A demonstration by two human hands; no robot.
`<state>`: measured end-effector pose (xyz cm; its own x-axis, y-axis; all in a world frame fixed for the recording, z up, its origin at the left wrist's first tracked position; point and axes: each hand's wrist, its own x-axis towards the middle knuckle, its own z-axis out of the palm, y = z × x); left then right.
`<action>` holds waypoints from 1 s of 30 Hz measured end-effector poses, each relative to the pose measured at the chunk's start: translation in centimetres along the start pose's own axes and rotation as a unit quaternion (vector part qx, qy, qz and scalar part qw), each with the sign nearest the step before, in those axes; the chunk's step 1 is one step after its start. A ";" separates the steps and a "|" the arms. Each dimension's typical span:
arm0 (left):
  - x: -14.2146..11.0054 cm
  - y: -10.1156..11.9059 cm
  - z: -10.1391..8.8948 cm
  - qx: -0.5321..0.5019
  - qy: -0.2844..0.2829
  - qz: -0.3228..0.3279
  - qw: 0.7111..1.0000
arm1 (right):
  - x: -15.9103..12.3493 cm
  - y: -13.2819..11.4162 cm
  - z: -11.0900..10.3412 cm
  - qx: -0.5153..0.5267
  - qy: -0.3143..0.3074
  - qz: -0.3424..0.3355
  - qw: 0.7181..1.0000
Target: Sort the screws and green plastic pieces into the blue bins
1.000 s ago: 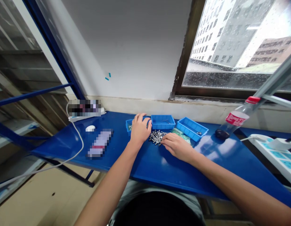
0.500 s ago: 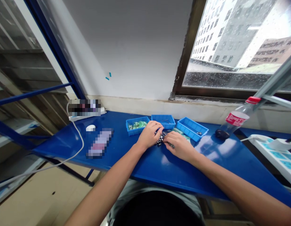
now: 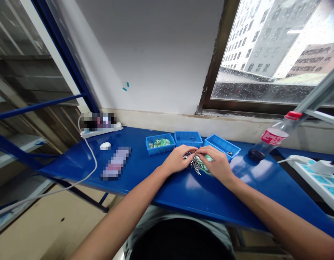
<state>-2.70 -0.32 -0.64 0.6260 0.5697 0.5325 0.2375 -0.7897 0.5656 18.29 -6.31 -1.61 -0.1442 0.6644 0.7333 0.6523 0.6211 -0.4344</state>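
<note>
Since leaving the left bin [image 3: 162,150], the left hand [image 3: 180,159] has joined the right hand [image 3: 216,161] over the metal pieces [image 3: 195,167], near of the middle bin [image 3: 189,144] on the surface [image 3: 172,193], so both share one spot, fingertips together, grip contents impossible to tell.

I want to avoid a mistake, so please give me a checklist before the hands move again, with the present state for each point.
1. Left hand at the slender metal pieces: ok.
2. Right hand pinching a single piece: cannot tell, the fingertips of both hands crowd together.
3. Left blue bin unobstructed: ok, green material shows inside.
4. Middle blue bin upright: ok.
5. Right blue bin fully visible: not ok, the right hand hides part of its near side.
6. Plastic bottle capped: ok, red cap on.
</note>
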 end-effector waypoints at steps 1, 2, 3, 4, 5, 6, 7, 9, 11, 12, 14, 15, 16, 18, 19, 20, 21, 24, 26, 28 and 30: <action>0.1 -0.1 0.1 -0.002 0.004 -0.002 1.000 | -0.1 0.1 0.0 -0.003 0.008 0.005 1.000; 0.1 -0.2 0.1 -0.004 0.011 -0.004 1.000 | -0.1 0.3 0.0 -0.007 0.014 0.009 1.000; 0.2 -0.3 0.2 -0.006 0.017 -0.006 1.000 | -0.2 0.4 0.1 -0.011 0.016 0.012 1.000; 0.2 -0.4 0.2 -0.006 0.021 -0.007 1.000 | -0.3 0.4 0.1 -0.016 0.013 0.015 1.000; 0.2 -0.5 0.2 -0.006 0.024 -0.009 1.000 | -0.4 0.5 0.2 -0.020 0.009 0.019 1.000; 0.3 -0.6 0.2 -0.006 0.025 -0.011 1.000 | -0.4 0.5 0.2 -0.021 0.002 0.023 1.000; 0.3 -0.6 0.2 -0.008 0.025 -0.013 1.000 | -0.4 0.5 0.3 -0.020 -0.005 0.027 0.999; 0.3 -0.5 0.2 -0.026 0.025 -0.026 0.999 | -0.4 0.5 0.3 -0.017 -0.013 0.031 0.999; 0.3 -0.2 0.2 -0.054 0.027 -0.045 0.997 | -0.2 0.3 0.2 -0.013 -0.022 0.030 0.999; 0.3 -0.1 0.2 -0.063 0.030 -0.055 0.996 | -0.1 0.2 0.2 -0.009 -0.026 0.031 0.999; 0.4 0.2 0.1 -0.055 0.035 -0.064 0.996 | 0.0 0.2 0.1 0.006 -0.030 0.047 0.998; 0.5 0.2 0.1 -0.041 0.037 -0.063 0.996 | 0.0 0.2 0.1 0.017 -0.028 0.060 0.998; 0.5 0.3 0.1 -0.027 0.036 -0.060 0.997 | 0.0 0.2 0.0 0.028 -0.025 0.075 0.996; 0.5 0.2 0.2 -0.008 0.023 -0.052 0.998 | -0.1 0.5 0.1 0.045 -0.017 0.100 0.994; 0.4 0.1 0.2 -0.004 0.017 -0.050 0.999 | -0.2 0.6 0.2 0.052 -0.017 0.108 0.993; 0.4 0.1 0.3 -0.004 0.013 -0.048 0.999 | -0.3 0.8 0.2 0.060 -0.018 0.113 0.992; 0.4 0.0 0.3 -0.004 0.011 -0.046 0.999 | -0.4 1.0 0.3 0.067 -0.021 0.115 0.991; 0.3 -0.3 0.5 -0.005 0.019 -0.046 0.999 | -0.5 1.2 0.4 0.081 -0.032 0.100 0.991; 0.2 -0.5 0.6 0.005 0.031 -0.057 0.998 | -0.5 1.1 0.5 0.074 -0.035 0.088 0.993; 0.2 -0.7 0.7 0.019 0.042 -0.067 0.997 | -0.5 0.8 0.4 0.067 -0.037 0.091 0.993; 0.2 -0.8 0.7 0.032 0.046 -0.066 0.996 | -0.5 0.5 0.4 0.072 -0.033 0.114 0.990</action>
<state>-2.21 0.30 -1.41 0.5165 0.6858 0.5127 0.3618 -0.7175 0.5952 18.37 -6.11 -2.40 -0.0578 0.8169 0.5738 0.5618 0.5018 -0.6578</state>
